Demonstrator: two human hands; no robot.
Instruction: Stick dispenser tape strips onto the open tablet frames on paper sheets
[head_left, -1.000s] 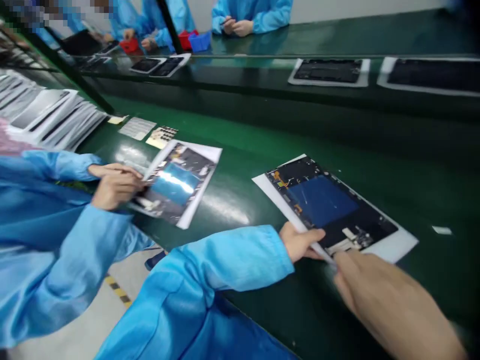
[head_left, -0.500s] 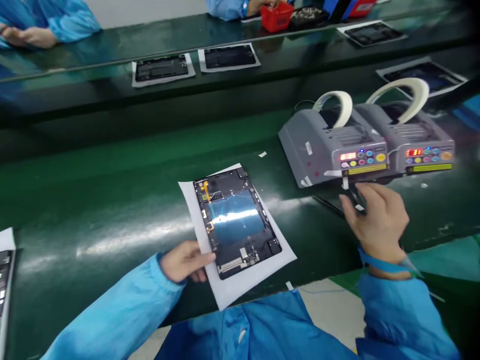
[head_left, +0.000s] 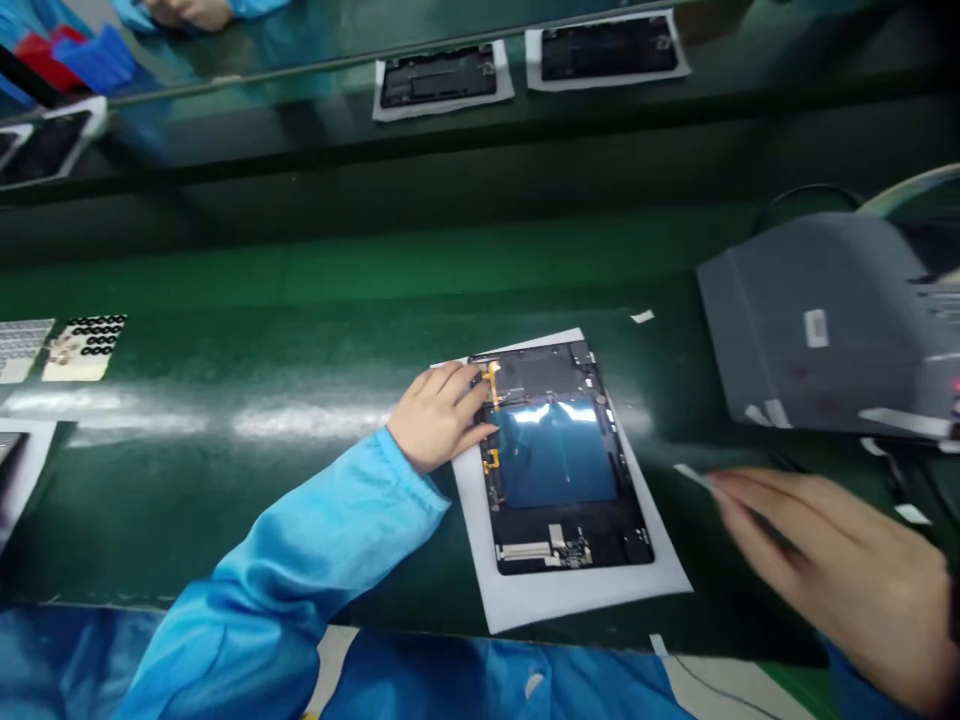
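An opened tablet housing (head_left: 574, 535) with a shiny blue film in its middle lies on a white sheet (head_left: 517, 605) on the green bench. Over its upper left edge rests my left hand (head_left: 439, 415), fingers spread near an orange flex cable (head_left: 493, 380). To the right of the tablet, my right hand (head_left: 817, 560) pinches a short strip of white tape (head_left: 691, 476) between thumb and fingertips. The strip's free end points left toward the tablet and is apart from it.
A grey tape dispenser (head_left: 810, 330) stands at the right. On the raised shelf behind lie tablet housings (head_left: 442, 78) on white sheets. Sticker sheets (head_left: 86, 345) are at far left. A tape scrap (head_left: 642, 317) lies behind the tablet. Another person's hands (head_left: 191, 12) show at the top.
My right hand has left the dispenser with a tape strip and moved toward the tablet. My left hand has shifted from the lower left corner to the upper left edge. The view has turned left.
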